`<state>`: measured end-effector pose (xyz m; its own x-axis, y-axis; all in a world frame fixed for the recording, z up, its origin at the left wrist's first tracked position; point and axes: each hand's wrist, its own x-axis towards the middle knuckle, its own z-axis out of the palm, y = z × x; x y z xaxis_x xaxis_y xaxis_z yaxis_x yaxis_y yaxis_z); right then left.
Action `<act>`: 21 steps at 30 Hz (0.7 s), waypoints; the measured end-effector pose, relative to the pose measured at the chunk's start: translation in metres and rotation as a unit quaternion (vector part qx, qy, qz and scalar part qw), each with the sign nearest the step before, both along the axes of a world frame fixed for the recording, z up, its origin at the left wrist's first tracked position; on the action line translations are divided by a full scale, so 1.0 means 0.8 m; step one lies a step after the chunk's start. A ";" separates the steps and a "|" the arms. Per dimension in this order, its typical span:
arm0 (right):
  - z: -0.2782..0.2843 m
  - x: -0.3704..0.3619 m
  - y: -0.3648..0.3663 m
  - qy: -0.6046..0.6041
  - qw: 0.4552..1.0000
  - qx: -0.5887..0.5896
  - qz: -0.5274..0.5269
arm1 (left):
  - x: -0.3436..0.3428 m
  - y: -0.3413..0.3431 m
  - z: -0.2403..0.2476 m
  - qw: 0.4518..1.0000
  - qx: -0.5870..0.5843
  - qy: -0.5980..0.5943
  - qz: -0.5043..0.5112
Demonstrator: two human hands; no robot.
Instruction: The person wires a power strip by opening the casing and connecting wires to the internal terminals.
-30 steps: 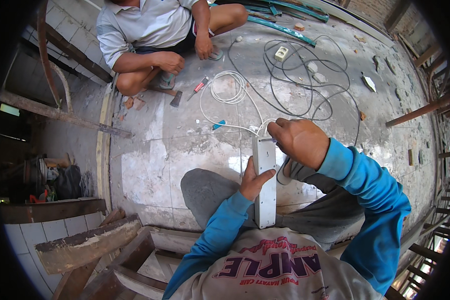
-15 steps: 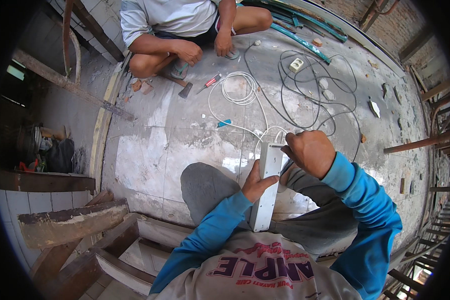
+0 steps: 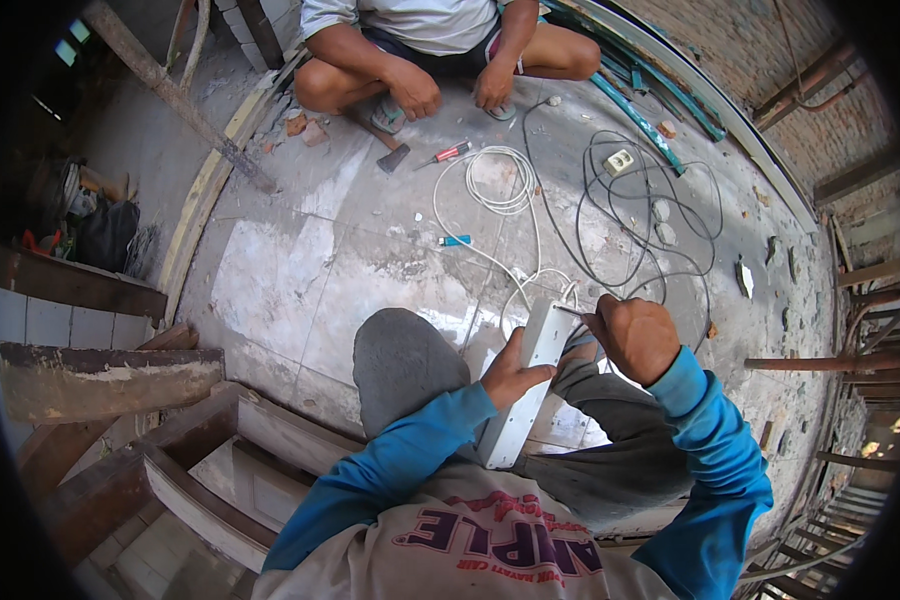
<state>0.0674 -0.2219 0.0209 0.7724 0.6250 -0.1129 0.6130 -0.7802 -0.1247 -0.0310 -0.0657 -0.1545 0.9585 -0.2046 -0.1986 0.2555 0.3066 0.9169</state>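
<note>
the white strip (image 3: 516,420), between the knees (image 3: 407,362), looks light and stiff, best held by its long sides, as the left hand (image 3: 513,374) grips it. the right hand (image 3: 636,336) is closed round what seems a thin tool (image 3: 570,311), half hidden.

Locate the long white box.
In the head view, the long white box is lower right of centre, in the left hand, its far end by the right hand.

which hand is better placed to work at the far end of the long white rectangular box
Right, likely: the right hand is beside that end, holding a thin dark tool, while the left hand grips the long white rectangular box nearer the body.
</note>
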 end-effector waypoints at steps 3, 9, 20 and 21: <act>-0.009 0.003 -0.001 -0.005 0.994 0.105 0.020 | 0.003 0.002 -0.003 1.000 -0.004 0.003 -0.010; 0.014 0.013 0.013 0.052 0.996 -0.070 -0.023 | 0.000 0.003 -0.001 1.000 -0.003 -0.002 -0.028; 0.002 0.012 0.002 0.065 0.997 -0.041 0.015 | 0.002 0.006 0.004 1.000 0.000 0.002 -0.024; -0.002 0.014 -0.001 0.079 0.996 -0.038 0.011 | 0.002 0.005 0.005 1.000 -0.007 0.004 -0.027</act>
<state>0.0789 -0.2227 0.0196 0.7272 0.6270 -0.2794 0.6076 -0.7774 -0.1630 -0.0296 -0.0613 -0.1507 0.9443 -0.2589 -0.2031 0.2796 0.3057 0.9102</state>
